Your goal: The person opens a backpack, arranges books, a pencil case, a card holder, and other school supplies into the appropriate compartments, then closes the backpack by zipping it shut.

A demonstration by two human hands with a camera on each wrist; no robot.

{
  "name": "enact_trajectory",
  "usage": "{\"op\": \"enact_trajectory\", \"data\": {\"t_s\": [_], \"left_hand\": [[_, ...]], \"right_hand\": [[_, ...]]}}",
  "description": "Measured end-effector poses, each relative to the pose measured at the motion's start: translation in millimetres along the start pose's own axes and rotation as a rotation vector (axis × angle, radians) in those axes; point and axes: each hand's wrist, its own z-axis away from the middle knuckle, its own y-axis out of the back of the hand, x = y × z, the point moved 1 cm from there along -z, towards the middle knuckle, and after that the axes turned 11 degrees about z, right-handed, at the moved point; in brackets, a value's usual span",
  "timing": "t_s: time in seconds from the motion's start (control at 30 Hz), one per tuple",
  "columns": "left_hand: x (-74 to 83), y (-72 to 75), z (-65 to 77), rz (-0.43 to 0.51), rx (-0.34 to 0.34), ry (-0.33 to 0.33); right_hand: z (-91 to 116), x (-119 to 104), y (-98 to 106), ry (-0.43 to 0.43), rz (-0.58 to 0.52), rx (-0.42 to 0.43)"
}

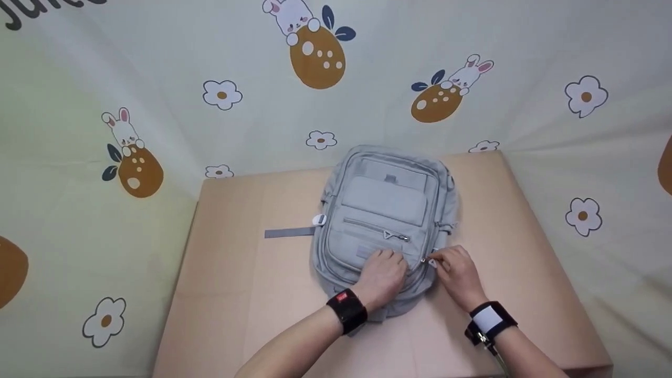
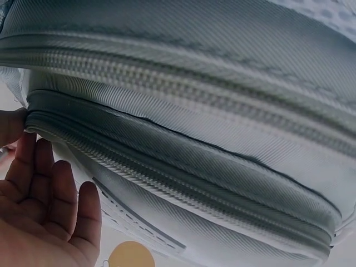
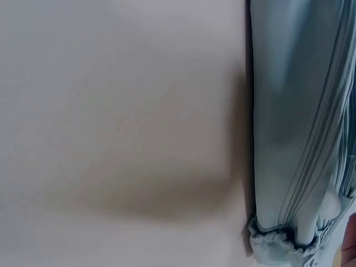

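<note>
A grey backpack (image 1: pixel 380 202) lies front side up on a cardboard surface. My left hand (image 1: pixel 382 277) is over its lower front; in the left wrist view the thumb and index finger of that hand (image 2: pixel 47 208) pinch the bag's edge beside a zipper (image 2: pixel 167 192), the other fingers loosely bent. At the bag's lower right side my right hand (image 1: pixel 462 275) pinches a zipper pull (image 1: pixel 432 262) between thumb and fingertips. The right wrist view shows mostly the bag's side (image 3: pixel 286 122), with only a sliver of the right hand (image 3: pixel 350 245) at the edge.
The cardboard surface (image 1: pixel 226 273) extends on both sides of the bag. A grey strap (image 1: pixel 289 232) sticks out to the left beside a round white tag (image 1: pixel 319 220). Behind hangs a pale cloth (image 1: pixel 383 115) printed with rabbits and flowers. A dark band (image 1: pixel 346 311) wraps the left wrist.
</note>
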Motion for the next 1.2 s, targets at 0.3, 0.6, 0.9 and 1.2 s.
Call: {"op": "enact_trajectory", "data": {"t_s": [0.3,0.6,0.9,1.2], "left_hand": [[-2.1,-3.7,3.7,0.000,0.045,-0.019],[-3.8,-3.2,6.1,0.009,0.092,-0.015],[-2.7,-3.3,4.2,0.007,0.079,-0.005],[-2.2,-1.8,4.6,-0.003,0.071,-0.013]], "right_hand": [[-19,14,-7,-0.095,-0.001,-0.014],[-25,15,-5,-0.037,0.002,-0.049],[-35,21,-2,-0.030,0.008,-0.061],[-47,31,-7,-0.052,0.054,-0.030]]}}
